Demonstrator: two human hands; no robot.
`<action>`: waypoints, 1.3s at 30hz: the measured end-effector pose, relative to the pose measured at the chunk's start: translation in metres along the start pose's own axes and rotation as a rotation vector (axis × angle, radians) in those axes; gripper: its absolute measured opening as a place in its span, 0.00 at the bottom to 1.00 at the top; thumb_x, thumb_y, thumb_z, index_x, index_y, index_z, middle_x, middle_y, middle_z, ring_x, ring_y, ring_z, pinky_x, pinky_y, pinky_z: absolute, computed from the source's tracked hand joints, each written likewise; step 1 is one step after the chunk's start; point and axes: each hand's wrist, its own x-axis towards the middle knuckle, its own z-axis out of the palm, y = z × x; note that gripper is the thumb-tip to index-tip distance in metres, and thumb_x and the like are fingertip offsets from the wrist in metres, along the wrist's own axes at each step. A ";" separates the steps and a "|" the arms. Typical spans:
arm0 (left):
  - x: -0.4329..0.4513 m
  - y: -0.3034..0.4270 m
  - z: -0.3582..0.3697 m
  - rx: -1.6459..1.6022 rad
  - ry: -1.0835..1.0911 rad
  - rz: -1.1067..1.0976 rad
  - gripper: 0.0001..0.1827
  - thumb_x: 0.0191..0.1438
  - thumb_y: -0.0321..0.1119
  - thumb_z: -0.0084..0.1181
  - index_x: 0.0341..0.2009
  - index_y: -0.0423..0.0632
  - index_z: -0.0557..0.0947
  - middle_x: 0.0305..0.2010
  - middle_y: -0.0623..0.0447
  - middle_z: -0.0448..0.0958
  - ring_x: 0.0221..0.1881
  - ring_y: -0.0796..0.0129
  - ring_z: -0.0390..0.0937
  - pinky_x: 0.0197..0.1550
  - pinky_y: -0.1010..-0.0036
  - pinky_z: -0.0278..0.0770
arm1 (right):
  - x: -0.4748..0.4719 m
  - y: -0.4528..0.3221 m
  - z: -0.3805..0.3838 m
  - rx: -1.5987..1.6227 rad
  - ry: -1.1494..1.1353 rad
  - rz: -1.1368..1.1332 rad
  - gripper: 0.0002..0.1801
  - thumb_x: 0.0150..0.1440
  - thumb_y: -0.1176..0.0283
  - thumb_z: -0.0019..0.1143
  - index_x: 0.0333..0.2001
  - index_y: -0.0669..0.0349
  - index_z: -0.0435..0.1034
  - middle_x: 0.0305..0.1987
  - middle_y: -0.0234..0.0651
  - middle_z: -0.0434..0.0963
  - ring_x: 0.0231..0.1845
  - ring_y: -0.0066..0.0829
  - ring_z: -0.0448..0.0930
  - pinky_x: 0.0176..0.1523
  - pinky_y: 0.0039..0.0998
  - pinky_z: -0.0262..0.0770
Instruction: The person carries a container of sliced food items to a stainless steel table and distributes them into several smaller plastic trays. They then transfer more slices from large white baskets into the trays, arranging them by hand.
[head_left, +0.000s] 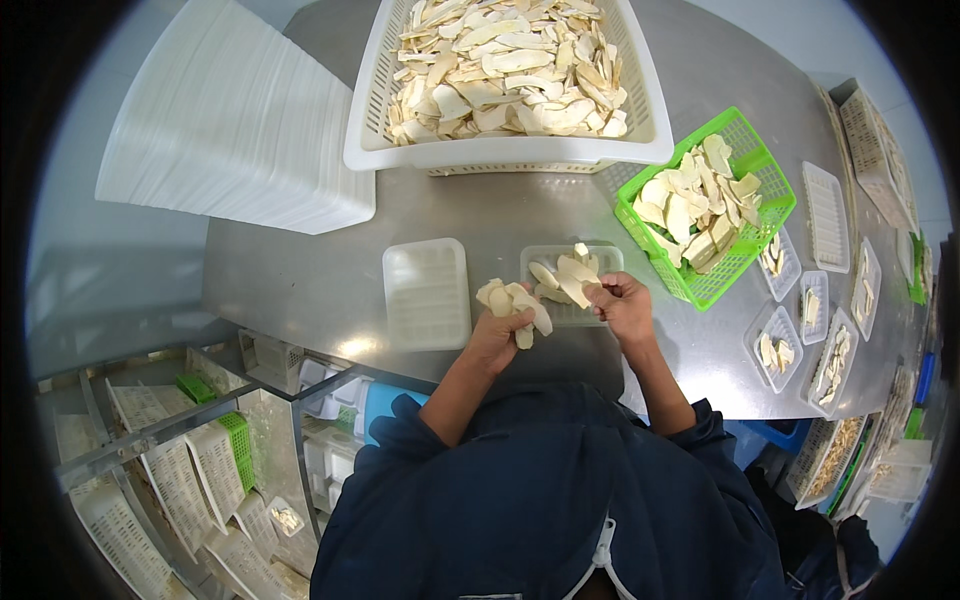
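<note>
My left hand is closed around a bunch of pale dried slices, fanned out between thumb and fingers. Pinched in my right hand is another flat slice, held over a clear ribbed plastic tray. Several slices lie in that tray, partly hidden by the hands. To its left sits another translucent ribbed tray with no slices in it. A green plastic basket holding more slices stands tilted beyond my right hand.
A large white crate heaped with slices stands at the back of the steel table. Left of it rises a tall stack of white trays. Small trays of slices lie at the right. Below left is a rack of white baskets.
</note>
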 end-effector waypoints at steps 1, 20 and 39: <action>0.000 -0.001 0.000 0.003 0.019 -0.005 0.24 0.44 0.18 0.54 0.48 0.44 0.67 0.41 0.50 0.70 0.45 0.64 0.70 0.49 0.70 0.70 | 0.001 0.003 0.000 -0.001 -0.009 -0.004 0.08 0.46 0.78 0.60 0.28 0.68 0.67 0.19 0.29 0.70 0.16 0.14 0.66 0.19 0.17 0.59; 0.003 -0.016 0.017 0.030 0.018 -0.015 0.21 0.48 0.23 0.52 0.49 0.44 0.67 0.41 0.53 0.70 0.44 0.68 0.70 0.45 0.75 0.70 | -0.026 0.029 0.009 -0.357 -0.281 -0.090 0.10 0.50 0.70 0.55 0.23 0.65 0.69 0.18 0.36 0.71 0.20 0.23 0.71 0.26 0.26 0.67; 0.010 -0.019 0.025 0.033 -0.087 0.042 0.14 0.56 0.31 0.47 0.47 0.44 0.69 0.44 0.51 0.72 0.47 0.66 0.70 0.50 0.70 0.68 | -0.021 0.016 0.015 -0.571 -0.173 -0.097 0.12 0.47 0.67 0.58 0.24 0.67 0.71 0.17 0.32 0.71 0.20 0.20 0.70 0.25 0.25 0.66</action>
